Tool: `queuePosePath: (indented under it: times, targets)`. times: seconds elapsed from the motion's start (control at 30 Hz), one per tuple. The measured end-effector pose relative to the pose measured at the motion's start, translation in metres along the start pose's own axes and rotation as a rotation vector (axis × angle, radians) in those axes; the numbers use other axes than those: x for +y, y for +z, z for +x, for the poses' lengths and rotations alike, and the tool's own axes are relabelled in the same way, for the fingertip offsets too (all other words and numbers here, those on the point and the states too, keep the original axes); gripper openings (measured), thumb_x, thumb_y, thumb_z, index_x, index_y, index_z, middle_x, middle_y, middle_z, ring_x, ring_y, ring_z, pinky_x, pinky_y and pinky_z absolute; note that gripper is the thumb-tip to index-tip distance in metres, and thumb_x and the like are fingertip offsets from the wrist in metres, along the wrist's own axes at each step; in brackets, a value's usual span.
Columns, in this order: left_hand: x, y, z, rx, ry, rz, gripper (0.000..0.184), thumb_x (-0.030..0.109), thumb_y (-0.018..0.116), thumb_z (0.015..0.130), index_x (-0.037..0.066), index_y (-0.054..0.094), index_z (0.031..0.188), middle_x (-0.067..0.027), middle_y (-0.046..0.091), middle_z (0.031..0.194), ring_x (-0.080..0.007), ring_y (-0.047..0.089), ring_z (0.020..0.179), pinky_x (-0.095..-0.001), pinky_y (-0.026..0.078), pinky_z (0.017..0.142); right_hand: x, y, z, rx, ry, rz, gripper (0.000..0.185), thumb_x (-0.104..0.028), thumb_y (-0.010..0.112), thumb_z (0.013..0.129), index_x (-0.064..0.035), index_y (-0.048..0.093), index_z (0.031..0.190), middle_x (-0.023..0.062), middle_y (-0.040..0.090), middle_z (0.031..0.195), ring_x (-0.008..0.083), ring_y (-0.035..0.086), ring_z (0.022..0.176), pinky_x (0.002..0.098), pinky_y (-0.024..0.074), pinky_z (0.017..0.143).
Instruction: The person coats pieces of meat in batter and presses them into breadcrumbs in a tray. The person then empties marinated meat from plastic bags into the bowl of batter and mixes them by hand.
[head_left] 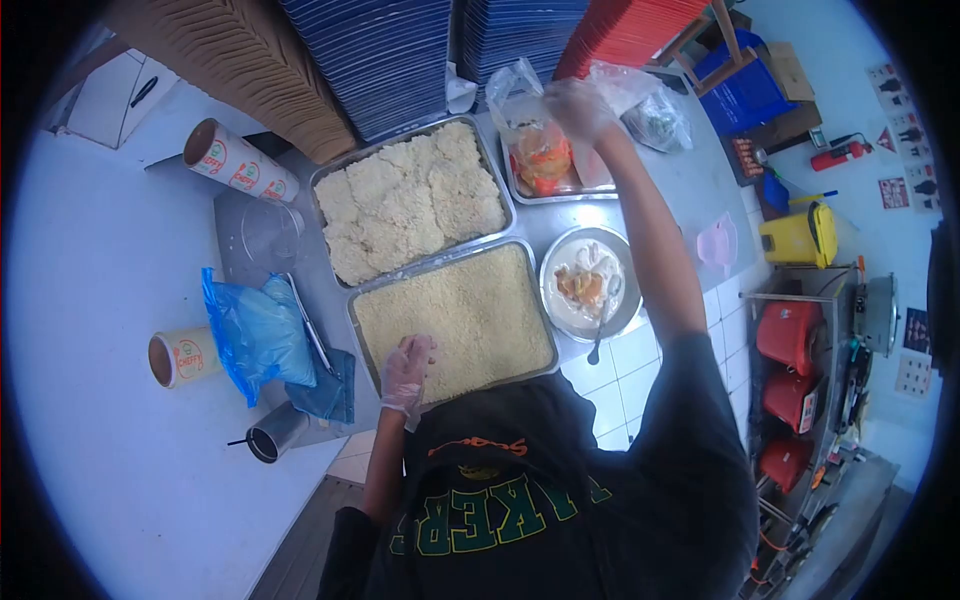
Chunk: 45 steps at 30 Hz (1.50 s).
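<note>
My left hand (406, 378), in a clear plastic glove, rests at the near left of a metal tray of pale breadcrumbs (460, 315). Its fingers are loosely stretched over the crumbs and hold nothing visible. My right hand (580, 108) reaches far forward and is smeared by motion; its grip is not readable. It is over a clear plastic bag of orange-red marinated meat (540, 155) lying in another metal tray (570, 198). To the right of the crumbs is a metal bowl (632, 315) of creamy white batter, with an orange piece and a spoon (602, 330) in it.
Breaded pieces (410, 200) fill the far left tray. A blue plastic bag (262, 330), paper buckets (240, 162), and a metal tumbler (277, 435) stand left. Stacked folded boxes (370, 60) line the back. A pink container (716, 243) sits right, near a rack with red bins (788, 335).
</note>
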<state>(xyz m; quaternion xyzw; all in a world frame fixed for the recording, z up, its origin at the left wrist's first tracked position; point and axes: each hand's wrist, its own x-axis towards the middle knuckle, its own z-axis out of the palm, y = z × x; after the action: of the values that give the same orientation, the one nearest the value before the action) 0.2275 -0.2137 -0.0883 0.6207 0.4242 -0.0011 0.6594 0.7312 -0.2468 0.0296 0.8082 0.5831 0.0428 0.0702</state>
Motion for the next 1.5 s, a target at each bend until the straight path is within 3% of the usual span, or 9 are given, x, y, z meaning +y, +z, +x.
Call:
queuePosePath:
  times: [0.07,0.23,0.43,0.6,0.9,0.97,1.17,1.27,1.5]
  targets:
    - [0.006,-0.004,-0.002,0.018,-0.002,-0.009,0.039,0.042,0.051,0.097,0.006,0.061,0.107,-0.0039,0.066,0.098,-0.0107,0.061,0.077,-0.0244,0.045,0.060,-0.002,0.022,0.066,-0.345,-0.017,-0.163,0.026,-0.018,0.058,0.079,-0.0049,0.070,0.097,0.0187,0.068,0.101,0.0313,0.066,0.092,0.0420,0.0510,0.084]
    - [-0.005,-0.019,-0.007,0.202,0.005,-0.027,0.035,0.037,0.051,0.098,0.004,0.063,0.102,-0.0043,0.068,0.091,-0.0109,0.062,0.071,-0.0246,0.047,0.057,-0.019,0.088,0.093,-0.278,0.145,-0.305,0.036,-0.026,0.057,0.084,-0.0080,0.067,0.114,0.0159,0.066,0.115,0.0267,0.064,0.105,0.0420,0.0467,0.095]
    - [-0.035,-0.028,-0.017,0.283,-0.219,-0.217,0.039,0.044,0.052,0.096,0.007,0.062,0.106,-0.0027,0.066,0.096,-0.0108,0.061,0.074,-0.0245,0.044,0.054,-0.009,0.114,0.070,-0.583,-0.112,0.009,0.038,-0.027,0.055,0.085,-0.0078,0.066,0.115,0.0160,0.065,0.117,0.0276,0.063,0.107,0.0419,0.0457,0.096]
    - [-0.016,-0.026,-0.013,0.246,-0.163,-0.137,0.039,0.040,0.050,0.097,0.003,0.063,0.102,-0.0044,0.066,0.092,-0.0115,0.062,0.070,-0.0251,0.046,0.052,-0.003,0.103,0.040,-0.703,-0.175,0.206,0.038,-0.029,0.054,0.086,-0.0077,0.066,0.116,0.0161,0.064,0.118,0.0283,0.062,0.109,0.0418,0.0448,0.097]
    - [-0.025,-0.029,-0.010,0.226,-0.163,-0.059,0.036,0.040,0.050,0.096,0.006,0.062,0.102,-0.0034,0.066,0.093,-0.0109,0.062,0.072,-0.0242,0.044,0.052,0.011,0.108,0.040,-0.609,-0.084,0.150,0.040,-0.032,0.052,0.088,-0.0075,0.065,0.117,0.0162,0.063,0.121,0.0296,0.059,0.112,0.0416,0.0433,0.099]
    - [-0.026,-0.030,-0.014,0.277,-0.155,-0.087,0.038,0.039,0.051,0.097,0.002,0.063,0.098,-0.0061,0.067,0.090,-0.0106,0.061,0.070,-0.0255,0.045,0.058,0.017,0.100,0.041,-0.600,-0.057,0.159,0.041,-0.032,0.051,0.088,-0.0074,0.065,0.117,0.0162,0.062,0.121,0.0299,0.059,0.112,0.0416,0.0430,0.099]
    - [-0.008,-0.026,-0.016,0.311,-0.256,-0.115,0.039,0.040,0.051,0.097,0.002,0.063,0.100,-0.0056,0.066,0.090,-0.0123,0.061,0.070,-0.0275,0.047,0.063,0.000,0.112,0.042,-0.553,-0.021,0.008,0.042,-0.034,0.050,0.089,-0.0073,0.064,0.118,0.0162,0.061,0.123,0.0307,0.058,0.114,0.0415,0.0419,0.100]
    - [-0.022,-0.026,-0.009,0.266,-0.139,-0.047,0.039,0.040,0.052,0.096,0.003,0.063,0.100,-0.0050,0.065,0.088,-0.0129,0.061,0.069,-0.0283,0.047,0.065,0.000,0.124,0.043,-0.508,0.038,-0.012,0.043,-0.035,0.049,0.090,-0.0072,0.064,0.118,0.0163,0.061,0.124,0.0312,0.057,0.115,0.0415,0.0414,0.101]
    - [-0.021,-0.028,-0.007,0.332,-0.154,-0.049,0.038,0.038,0.052,0.096,0.002,0.064,0.094,-0.0051,0.065,0.087,-0.0118,0.060,0.067,-0.0270,0.047,0.065,0.021,0.143,0.035,-0.403,0.133,0.108,0.042,-0.033,0.049,0.090,-0.0060,0.064,0.118,0.0159,0.061,0.125,0.0317,0.056,0.117,0.0396,0.0415,0.101]
